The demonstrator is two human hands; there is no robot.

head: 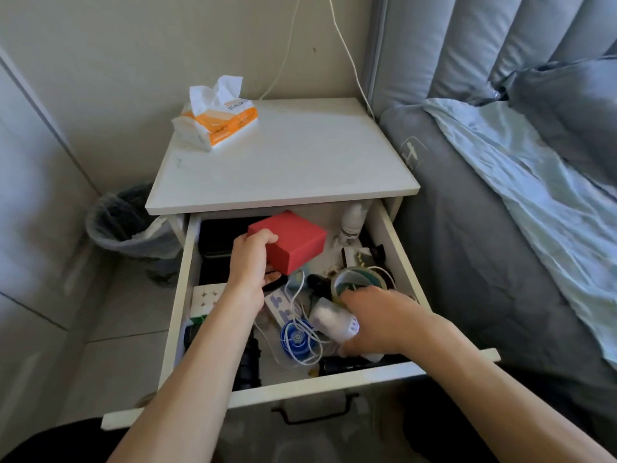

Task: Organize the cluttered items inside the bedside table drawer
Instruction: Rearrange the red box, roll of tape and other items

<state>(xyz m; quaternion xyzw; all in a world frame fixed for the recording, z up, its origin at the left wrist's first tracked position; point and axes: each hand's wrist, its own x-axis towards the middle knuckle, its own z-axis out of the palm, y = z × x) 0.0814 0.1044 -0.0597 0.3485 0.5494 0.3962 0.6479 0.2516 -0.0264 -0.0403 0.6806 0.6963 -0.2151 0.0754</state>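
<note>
Nearest, along the pulled-out white wooden drawer [293, 382]: a tangle of thin white cable [300, 342] looped over a blue round spool [295, 337], limp and apt to snag, best gathered as a bundle. Just right of it, right hand [377, 324] curled round a soft white pouch-like item [330, 320], fingers wrapped over its end; looks light and squashy, easy to lift anywhere along its body. Touching the knuckles from behind, a clear roll of packing tape [359, 279], rigid ring, probably light, easiest hooked through its core. At the drawer's left edge, a white-faced puzzle cube [207, 297].

Further in, left hand [255, 262] clamped on the near corner of a red square cardboard box [290, 240], thumb below, fingers over the top, box tilted and raised above the clutter. Stiff, smooth-sided, likely light; a grip across two opposite faces would be surer. Behind it a flat black case [217, 235], and a white plastic bottle [352, 218] upright at the back right.

Beyond, white bedside tabletop [300, 162] bearing an orange-and-white tissue pack [217, 118]; lined waste bin [123, 222] left on the floor, grey bed [500, 228] right.
</note>
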